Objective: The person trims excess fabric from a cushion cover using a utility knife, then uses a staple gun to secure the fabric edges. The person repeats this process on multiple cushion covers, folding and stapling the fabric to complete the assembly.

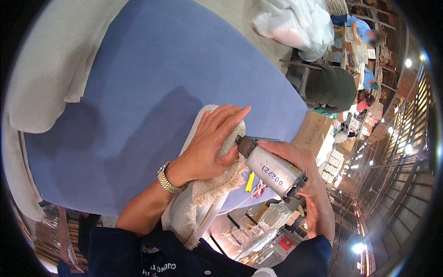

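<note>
Fabric-covered piece [210, 187] front and centre, grey-beige and long, rounded at its far end, reaching from just before the dark shirt [210, 254] out over the blue table [161, 60]! Look at that cloth: coarse weave, a ragged, fluffy frayed edge down its right side, a pale smooth strip [213, 213] showing alongside.

Left hand [207, 147] lies spread across the top, fingers long, gripping nothing; a watch [168, 178] circles its wrist. Right hand [302, 159] is wrapped round a silver tool [272, 171], its black nose right by the left thumb; whether it touches cloth, I can't tell.

Tight on the right: yellow-handled tool [249, 182] and red-handled scissors [260, 188] sit near the frayed edge, close to the table's border, with a cardboard box [312, 130] beyond. Leftward and ahead, there's the room, blue surface sweeping wide to its curved far edge, bounded at far left by draped grey cloth [55, 69].
</note>
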Demonstrator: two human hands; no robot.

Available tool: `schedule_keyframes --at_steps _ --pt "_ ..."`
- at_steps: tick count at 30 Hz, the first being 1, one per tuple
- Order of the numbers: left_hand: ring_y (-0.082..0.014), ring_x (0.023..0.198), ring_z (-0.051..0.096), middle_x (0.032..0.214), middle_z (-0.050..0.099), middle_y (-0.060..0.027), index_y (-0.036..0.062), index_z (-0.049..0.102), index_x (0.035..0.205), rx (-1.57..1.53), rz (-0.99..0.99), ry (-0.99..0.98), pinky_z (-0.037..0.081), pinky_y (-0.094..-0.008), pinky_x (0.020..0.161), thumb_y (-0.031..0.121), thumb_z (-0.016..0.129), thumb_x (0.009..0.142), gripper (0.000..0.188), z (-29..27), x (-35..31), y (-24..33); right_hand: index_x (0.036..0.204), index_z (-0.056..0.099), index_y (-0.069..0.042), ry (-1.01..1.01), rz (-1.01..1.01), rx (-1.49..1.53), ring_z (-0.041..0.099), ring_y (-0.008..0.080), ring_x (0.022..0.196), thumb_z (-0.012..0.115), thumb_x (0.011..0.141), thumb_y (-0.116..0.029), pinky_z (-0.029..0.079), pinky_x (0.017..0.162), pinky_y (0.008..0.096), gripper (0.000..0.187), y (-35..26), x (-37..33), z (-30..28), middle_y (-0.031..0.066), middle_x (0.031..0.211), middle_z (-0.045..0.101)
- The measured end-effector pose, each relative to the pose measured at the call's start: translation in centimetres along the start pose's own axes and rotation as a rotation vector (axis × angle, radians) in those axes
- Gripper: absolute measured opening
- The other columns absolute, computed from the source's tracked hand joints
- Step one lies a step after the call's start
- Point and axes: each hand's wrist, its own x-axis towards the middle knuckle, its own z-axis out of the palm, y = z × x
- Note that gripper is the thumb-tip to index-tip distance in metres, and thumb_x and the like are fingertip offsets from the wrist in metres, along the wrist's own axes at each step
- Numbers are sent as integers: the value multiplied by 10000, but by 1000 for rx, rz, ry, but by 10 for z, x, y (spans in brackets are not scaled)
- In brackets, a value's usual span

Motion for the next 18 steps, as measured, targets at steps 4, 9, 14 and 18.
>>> schedule_keyframes --at_steps 4,9,14,18 --pt "-401 1472 320 1528 396 -219 97 328 1593 -10 -46 -2 197 -552 1237 71 659 759 898 -2 2 4 1431 584 -76 3 47 60 692 314 1084 812 733 -168 527 920 355 740 2 8 3 162 1245 689" --pt "-380 1473 315 1537 401 -219 100 336 1592 -80 -6 -27 203 -540 1230 164 626 821 827 -10 2 -6 1450 568 -96 -30 74 2 694 306 1005 784 753 -168 531 851 354 733 7 14 11 160 1138 694" --pt "-321 1270 560 1320 640 -180 63 628 1380 -271 31 -205 399 -456 1108 357 455 1044 478 -33 33 -43 1442 577 -107 21 87 -94 702 286 964 780 747 -103 544 801 342 723 4 16 21 150 1096 694" --pt "-288 805 691 810 721 -146 30 779 927 -288 -175 -385 517 -415 808 431 386 1091 585 -31 71 -49 1432 581 -104 43 61 -184 714 275 938 786 736 -87 558 783 336 725 -2 20 23 147 1088 696"
